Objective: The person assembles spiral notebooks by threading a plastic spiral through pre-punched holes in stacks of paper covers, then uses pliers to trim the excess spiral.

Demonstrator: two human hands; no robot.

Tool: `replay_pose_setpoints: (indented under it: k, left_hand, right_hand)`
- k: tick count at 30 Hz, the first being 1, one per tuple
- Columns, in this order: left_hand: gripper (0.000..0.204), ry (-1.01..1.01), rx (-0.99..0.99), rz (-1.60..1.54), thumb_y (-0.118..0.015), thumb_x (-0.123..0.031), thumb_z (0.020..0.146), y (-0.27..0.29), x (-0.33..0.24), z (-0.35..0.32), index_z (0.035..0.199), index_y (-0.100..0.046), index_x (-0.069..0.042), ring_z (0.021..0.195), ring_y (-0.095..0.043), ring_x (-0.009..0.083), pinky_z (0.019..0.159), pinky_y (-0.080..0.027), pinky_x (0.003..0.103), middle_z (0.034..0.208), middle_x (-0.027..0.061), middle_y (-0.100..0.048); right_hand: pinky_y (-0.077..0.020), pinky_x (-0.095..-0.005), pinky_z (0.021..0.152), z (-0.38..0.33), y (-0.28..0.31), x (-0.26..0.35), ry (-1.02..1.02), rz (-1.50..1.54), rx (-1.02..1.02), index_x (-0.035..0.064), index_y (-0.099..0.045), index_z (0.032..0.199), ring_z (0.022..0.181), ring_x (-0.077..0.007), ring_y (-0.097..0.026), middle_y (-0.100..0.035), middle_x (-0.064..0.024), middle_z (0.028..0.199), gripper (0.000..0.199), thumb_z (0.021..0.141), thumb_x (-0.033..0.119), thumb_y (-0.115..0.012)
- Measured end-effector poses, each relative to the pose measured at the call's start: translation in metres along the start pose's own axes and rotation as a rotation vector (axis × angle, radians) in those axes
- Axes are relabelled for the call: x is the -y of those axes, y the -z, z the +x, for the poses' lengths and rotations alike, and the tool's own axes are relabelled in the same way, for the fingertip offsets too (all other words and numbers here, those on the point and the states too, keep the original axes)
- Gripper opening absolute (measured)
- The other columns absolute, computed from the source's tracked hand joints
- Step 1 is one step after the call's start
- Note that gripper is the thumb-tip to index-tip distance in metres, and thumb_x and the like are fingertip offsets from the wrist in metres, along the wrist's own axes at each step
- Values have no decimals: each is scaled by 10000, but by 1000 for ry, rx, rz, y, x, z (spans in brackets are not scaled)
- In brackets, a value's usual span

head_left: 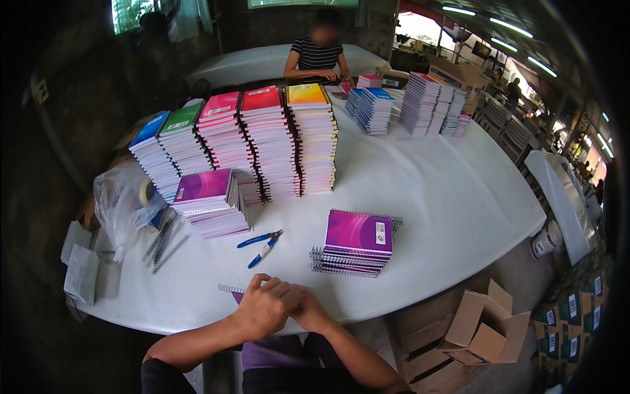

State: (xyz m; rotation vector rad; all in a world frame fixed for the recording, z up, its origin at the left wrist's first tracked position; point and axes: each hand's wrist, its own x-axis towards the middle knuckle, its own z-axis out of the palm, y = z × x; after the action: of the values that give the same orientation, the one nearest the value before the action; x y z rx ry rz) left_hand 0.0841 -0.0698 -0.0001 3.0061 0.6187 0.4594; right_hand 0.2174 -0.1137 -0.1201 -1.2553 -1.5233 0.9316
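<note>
At the table's near edge, my left hand is closed over a purple spiral notebook. A bit of its metal coil sticks out to the left, and most of the notebook is hidden under my hands. My right hand presses up against the left with its fingers closed; what they pinch is hidden. Just beyond lie blue-handled cutting pliers and a blue-and-white pen-like tool. To the right sits a stack of purple notebooks, coils jutting from their sides.
Tall stacks of colored notebooks rise behind, with a shorter purple stack before them. Loose metal coils and a plastic bag lie left. Across the table sits a person. An open carton stands low right.
</note>
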Motion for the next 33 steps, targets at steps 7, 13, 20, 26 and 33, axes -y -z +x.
replay_pose_setpoints:
  k: [7, 13, 20, 26, 33]
  left_hand:
    - [278, 19, -99, -153, -703, -273, 701, 20, -11, 15, 923, -640, -118, 831, -590, 210, 782, -411, 361, 811, 36, -615]
    - [240, 95, -105, -351, -726, -192, 705, 71, 9, 70, 906, -634, -98, 758, -623, 264, 674, -482, 359, 865, 70, -646]
    - [280, 51, -508, -422, -707, -150, 740, -48, 11, 105, 986, -615, -52, 982, -591, 284, 841, -486, 354, 1074, 108, -614]
    - [193, 352, -962, -772, -708, -83, 761, -96, 8, 109, 891, -580, -17, 821, -570, 168, 763, -453, 270, 906, 77, -606]
    - [160, 567, -1082, -868, -692, -81, 793, -102, -18, 129, 826, -543, -34, 658, -478, 65, 644, -414, 208, 723, -11, -529]
  right_hand:
    - [-368, -307, 938, -22, 21, 44, -85, 258, -35, -7, -551, 1002, 904, -180, -567, -615, -124, 915, 232, 802, 85, -624]
    - [-415, -336, 895, -31, 118, 81, 276, 62, -662, 11, -490, 1095, 990, -220, -536, -557, -127, 1065, 327, 815, 83, -643]
    - [-231, -380, 1071, -16, 185, 41, 256, -64, -512, -25, -463, 1246, 1299, -266, -338, -467, -200, 1296, 447, 812, 69, -513]
    - [-285, -353, 1038, -3, 141, 16, 301, -26, -872, -77, -346, 1328, 1262, -281, -388, -399, -224, 1355, 511, 937, 250, -389]
    - [-408, -320, 930, 13, 124, 26, 216, -74, -1192, -83, -506, 1198, 1075, -231, -550, -581, -177, 1161, 413, 973, 239, -378]
